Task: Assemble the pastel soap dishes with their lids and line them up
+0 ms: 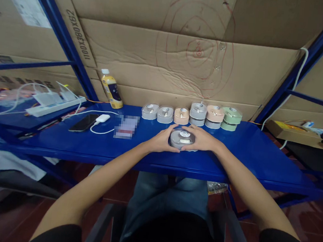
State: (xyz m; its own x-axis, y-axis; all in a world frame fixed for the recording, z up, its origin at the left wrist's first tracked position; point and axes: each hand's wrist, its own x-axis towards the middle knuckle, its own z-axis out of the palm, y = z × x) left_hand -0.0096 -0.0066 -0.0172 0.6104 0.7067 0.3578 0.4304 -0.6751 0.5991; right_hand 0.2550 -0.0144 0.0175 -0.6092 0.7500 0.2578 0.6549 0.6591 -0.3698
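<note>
A grey rounded box (181, 138) with a clear lid and a round white label is held between both hands over the blue table. My left hand (164, 139) wraps round its left side, and my right hand (202, 138) grips the right side. Behind it stands a row of similar boxes: two single grey ones (149, 112) (165, 115), a single orange one (181, 116), then a grey stack (198, 115), an orange-topped stack (214, 117) and a green stack (231, 119). Something pale shows just under the held box's right edge.
On the blue table (261, 157), a phone (85, 122), a white charger (102, 118) with cable and a blurred packet (126, 127) lie left. A yellow bottle (112, 89) stands behind them. A power strip (56, 105) is far left, an open carton (296, 134) far right.
</note>
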